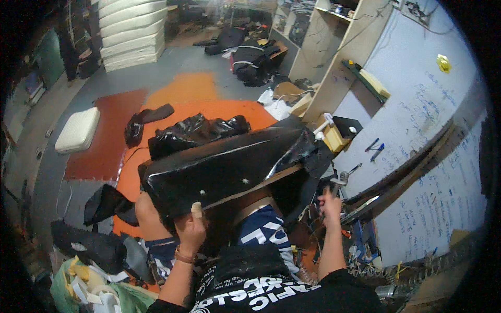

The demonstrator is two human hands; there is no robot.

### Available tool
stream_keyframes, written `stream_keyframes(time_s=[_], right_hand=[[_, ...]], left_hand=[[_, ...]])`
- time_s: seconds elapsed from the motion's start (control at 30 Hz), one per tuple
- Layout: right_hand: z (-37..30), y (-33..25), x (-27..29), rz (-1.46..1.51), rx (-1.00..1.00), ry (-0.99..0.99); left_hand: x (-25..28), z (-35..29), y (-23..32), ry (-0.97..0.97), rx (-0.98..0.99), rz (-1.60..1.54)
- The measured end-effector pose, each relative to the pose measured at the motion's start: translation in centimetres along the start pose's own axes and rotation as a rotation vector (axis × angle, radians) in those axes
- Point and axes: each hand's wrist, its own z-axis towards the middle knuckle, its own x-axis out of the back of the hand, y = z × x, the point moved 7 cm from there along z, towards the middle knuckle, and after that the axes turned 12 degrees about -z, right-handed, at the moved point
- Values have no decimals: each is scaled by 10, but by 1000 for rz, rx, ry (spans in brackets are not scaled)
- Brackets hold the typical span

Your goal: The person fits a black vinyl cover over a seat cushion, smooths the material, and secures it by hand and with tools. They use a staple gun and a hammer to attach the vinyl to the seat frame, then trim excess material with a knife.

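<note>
Across my lap lies a black vinyl-covered seat panel (224,175), tilted, with a bare wooden-looking strip along its near edge and two small pale round spots on its face. My left hand (191,229) grips the near left edge, thumb up and the other fingers hidden under it. To the right of the panel, my right hand (330,207) is closed round a silver metal tool (340,180) whose kind I cannot make out. Loose crumpled black vinyl (201,130) bulges up behind the panel.
A white foam block (77,129) lies on the left mat, and a foam stack (131,34) stands behind. A jumble of hand tools (360,250) sits at right, beside a written-on white board (428,156). Black fabric scraps (107,203) and a green bag (78,287) lie left.
</note>
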Motion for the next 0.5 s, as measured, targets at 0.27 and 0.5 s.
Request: stream_keyframes(time_s=[0.27,0.5], right_hand=[[31,-19,-62,117,185,-93],[13,-111,-114,80,282,-175]], left_hand=[[3,14,-5,79,-17,-19],[18,44,46,183,-157,82]])
